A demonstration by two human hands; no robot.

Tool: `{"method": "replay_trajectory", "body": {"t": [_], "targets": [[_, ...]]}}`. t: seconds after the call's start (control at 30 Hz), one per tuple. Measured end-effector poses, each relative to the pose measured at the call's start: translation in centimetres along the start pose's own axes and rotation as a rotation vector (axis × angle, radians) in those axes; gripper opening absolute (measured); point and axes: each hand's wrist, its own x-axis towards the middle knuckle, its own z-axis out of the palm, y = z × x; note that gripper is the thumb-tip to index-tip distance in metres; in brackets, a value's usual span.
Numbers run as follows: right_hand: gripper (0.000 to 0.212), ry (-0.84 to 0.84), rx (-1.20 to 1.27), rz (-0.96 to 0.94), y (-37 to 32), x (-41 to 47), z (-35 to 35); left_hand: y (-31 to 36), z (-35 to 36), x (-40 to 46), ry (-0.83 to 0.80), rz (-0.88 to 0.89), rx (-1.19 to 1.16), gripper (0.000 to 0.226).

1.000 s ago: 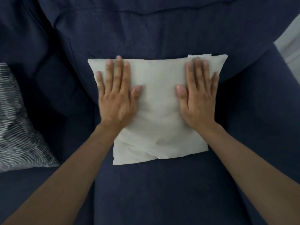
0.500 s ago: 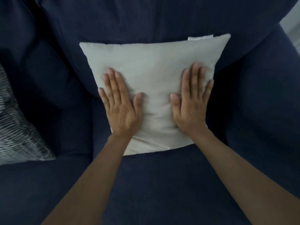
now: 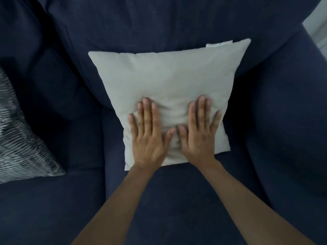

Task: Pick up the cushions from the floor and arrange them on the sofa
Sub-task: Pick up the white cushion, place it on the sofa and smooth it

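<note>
Two hands press flat on a pale cushion (image 3: 164,89) propped against the backrest of a dark blue sofa (image 3: 177,200), centre frame. The left hand (image 3: 147,137) and right hand (image 3: 199,133) lie side by side on the cushion's lower half, fingers straight and spread, thumbs nearly touching; neither grips anything, and the fabric dimples and creases between them. The cushion's lower edge rests on the seat, its top leaning on the backrest, a small white tag (image 3: 219,44) showing at its upper right corner. The step in hand appears to be settling and smoothing this cushion into place. The next move would likely call for lifting both palms away without dragging the cushion forward, then turning to any cushions left on the floor. A grey patterned cushion (image 3: 21,144) sits at the left edge, cut off by the frame and blurred, so its pattern is hard to read. The floor is out of view, so how many cushions remain cannot be told; the palms themselves are hidden.
</note>
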Motion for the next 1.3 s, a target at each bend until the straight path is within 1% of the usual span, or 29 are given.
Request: {"method": "replay_trajectory", "body": {"t": [0.07,0.17,0.23,0.27,0.3,0.33,0.37,0.4,0.43,0.5,0.53,0.57,0.6,0.63,0.7,0.77,0.8,0.87,0.93,0.97,1.03,1.07,1.1,1.13,1.17,1.2,1.23,1.27,1.3], "targets": [[0.074,0.012,0.025,0.216,1.7,-0.4,0.7,-3.2,1.2,-0.3,-0.048,-0.087,0.067,0.103],[0.073,0.024,0.12,0.517,3.7,-0.8,-0.2,-7.4,-0.2,-1.0,-0.117,-0.225,0.052,0.118],[0.067,0.108,0.217,0.575,4.3,-1.5,-2.5,-8.4,-3.0,-1.9,-0.105,-0.288,-0.021,0.116],[0.06,0.164,0.267,0.538,4.4,-1.7,-4.2,-8.2,-4.7,-2.4,-0.06,-0.28,-0.061,0.108],[0.049,0.184,0.333,0.487,4.2,-1.7,-6.1,-7.7,-6.3,-2.7,0.007,-0.235,-0.1,0.091],[0.036,0.127,0.416,0.462,3.8,-1.4,-8.1,-6.9,-7.8,-2.9,0.067,-0.178,-0.162,0.067],[0.025,-0.011,0.503,0.452,3.3,-0.8,-9.9,-6.1,-9.0,-2.9,0.074,-0.161,-0.257,0.044],[0.018,-0.216,0.564,0.439,2.6,0.0,-11.4,-5.0,-10.0,-2.6,0.015,-0.173,-0.38,0.035],[0.015,-0.468,0.582,0.422,1.8,1.0,-12.4,-3.7,-11.0,-1.7,-0.101,-0.192,-0.489,0.038],[0.014,-0.956,0.547,0.393,0.2,3.2,-12.9,-1.3,-11.7,0.8,-0.463,-0.213,-0.585,0.041],[0.015,-1.151,0.539,0.378,-0.5,4.1,-12.6,-0.3,-11.2,2.1,-0.669,-0.193,-0.59,0.04],[0.016,-1.28,0.506,0.34,-1.0,4.9,-12.0,0.4,-10.5,3.4,-0.852,-0.152,-0.581,0.037],[0.016,-1.338,0.458,0.28,-1.4,5.6,-11.3,0.8,-9.6,4.6,-0.986,-0.095,-0.543,0.034],[0.017,-1.355,0.398,0.217,-1.6,6.2,-10.5,1.1,-8.8,5.6,-1.065,-0.038,-0.484,0.031],[0.014,-1.335,0.275,0.113,-1.9,6.9,-9.4,0.8,-7.5,7.0,-1.115,0.037,-0.372,0.028],[0.016,-1.277,0.243,0.065,-1.9,7.0,-8.7,0.3,-6.7,7.2,-1.168,0.069,-0.298,0.028],[0.017,-1.277,0.234,0.057,-1.8,6.8,-8.6,0.0,-6.5,7.1,-1.217,0.083,-0.252,0.03],[0.024,-1.348,0.171,0.092,-1.2,6.0,-8.2,-1.2,-6.0,6.3,-1.299,0.084,-0.151,0.03],[0.034,-1.429,0.048,0.159,0.4,5.3,-7.9,-3.4,-5.8,5.2,-1.303,0.01,-0.071,0.032],[0.033,-1.447,-0.035,0.187,1.4,5.2,-8.0,-4.7,-6.0,4.8,-1.306,-0.035,-0.05,0.033],[0.029,-1.383,-0.192,0.202,2.9,5.2,-8.9,-6.5,-7.2,4.4,-1.342,-0.073,0.008,0.031],[0.03,-1.291,-0.201,0.2,3.0,5.5,-9.6,-6.7,-8.1,4.5,-1.361,-0.076,0.024,0.029],[0.031,-1.161,-0.149,0.209,2.6,5.7,-10.4,-6.4,-9.1,4.7,-1.336,-0.075,-0.021,0.03],[0.03,-0.985,-0.066,0.217,1.7,6.0,-11.1,-5.5,-10.2,5.0,-1.253,-0.094,-0.139,0.031],[0.029,-0.757,0.014,0.192,0.8,6.3,-11.5,-4.4,-11.4,5.6,-1.095,-0.106,-0.277,0.032],[0.027,-0.509,0.08,0.131,-0.2,6.7,-11.7,-3.0,-12.6,6.3,-0.859,-0.079,-0.38,0.033],[0.029,-0.29,0.122,0.045,-1.2,7.3,-11.7,-1.9,-13.3,7.1,-0.582,-0.002,-0.432,0.033],[0.037,-0.14,0.139,-0.048,-1.9,8.0,-11.2,-0.9,-13.7,7.9,-0.317,0.12,-0.423,0.034],[0.047,-0.073,0.135,-0.131,-2.5,8.9,-10.5,-0.5,-13.3,8.7,-0.117,0.243,-0.356,0.036]]}}
